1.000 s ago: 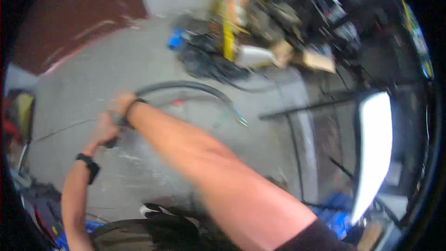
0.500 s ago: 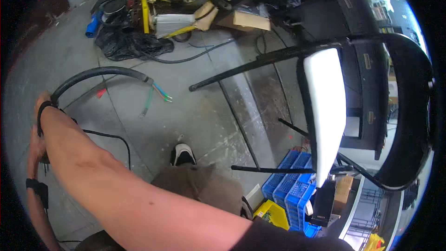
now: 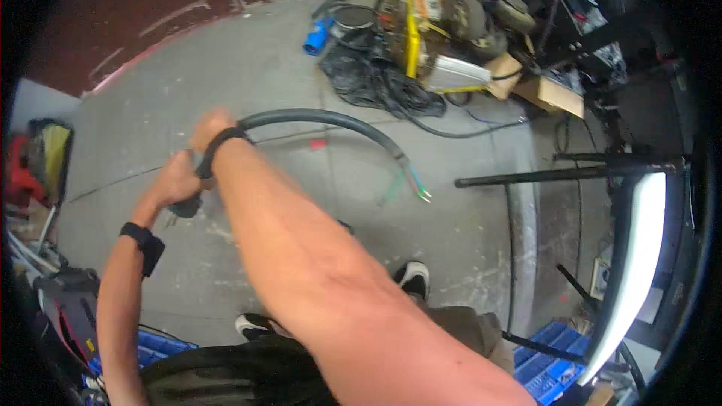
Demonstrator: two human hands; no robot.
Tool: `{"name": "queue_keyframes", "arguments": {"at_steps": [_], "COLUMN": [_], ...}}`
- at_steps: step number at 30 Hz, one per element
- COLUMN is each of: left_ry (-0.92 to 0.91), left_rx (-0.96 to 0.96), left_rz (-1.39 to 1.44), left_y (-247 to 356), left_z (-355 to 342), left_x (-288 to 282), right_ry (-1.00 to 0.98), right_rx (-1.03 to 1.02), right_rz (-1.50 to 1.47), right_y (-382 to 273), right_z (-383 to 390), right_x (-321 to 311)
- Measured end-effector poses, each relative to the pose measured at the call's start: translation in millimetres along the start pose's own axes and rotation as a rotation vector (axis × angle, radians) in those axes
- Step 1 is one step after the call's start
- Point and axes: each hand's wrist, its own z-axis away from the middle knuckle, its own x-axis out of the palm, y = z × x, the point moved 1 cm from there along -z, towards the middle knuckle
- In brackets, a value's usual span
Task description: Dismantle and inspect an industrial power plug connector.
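My right hand (image 3: 213, 126), its fingers blurred, is closed around a thick black cable (image 3: 316, 115) at the far left. The cable arcs rightward above the floor to a stripped end, where thin coloured wires (image 3: 415, 180), blue and green among them, fan out with bright tips. Just below and left, my left hand (image 3: 178, 179) is closed on a dark plug-like piece (image 3: 186, 207) with thin metal prongs pointing down. A black band (image 3: 218, 149) crosses at my right wrist. My right forearm hides part of the floor beneath.
A black-legged chair with a white seat (image 3: 635, 256) lies tipped at the right, above blue crates (image 3: 553, 361). Yellow-framed equipment (image 3: 412, 37), a black plastic bag (image 3: 361, 79), a blue connector (image 3: 317, 36) and a cardboard box (image 3: 553, 96) sit at the back. A dark backpack (image 3: 68, 308) stands left.
The view has swung left, so the floor, chair and clutter appear farther right. Both hands keep their hold, and the cable still arcs out from my right hand.
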Motion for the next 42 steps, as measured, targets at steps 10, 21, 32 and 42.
{"name": "queue_keyframes", "arguments": {"at_steps": [10, 21, 32, 42], "left_ry": [-0.153, -0.147, -0.32, -0.3], "left_rx": [-0.016, 0.109, 0.032, 0.014], "left_rz": [-0.076, -0.28, -0.039, -0.097], "left_y": [34, 11, 5, 13], "left_z": [-4, -16, -14, -4], "left_x": [3, 13, 23, 19], "right_ry": [0.132, 0.3, 0.185, 0.108], "right_rx": [-0.041, -0.107, -0.141, -0.072], "right_rz": [0.104, 0.051, 0.04, -0.099], "right_y": [17, 16, 27, 29], "right_z": [30, 62, 58, 60], "right_x": [28, 31, 32, 31]}}
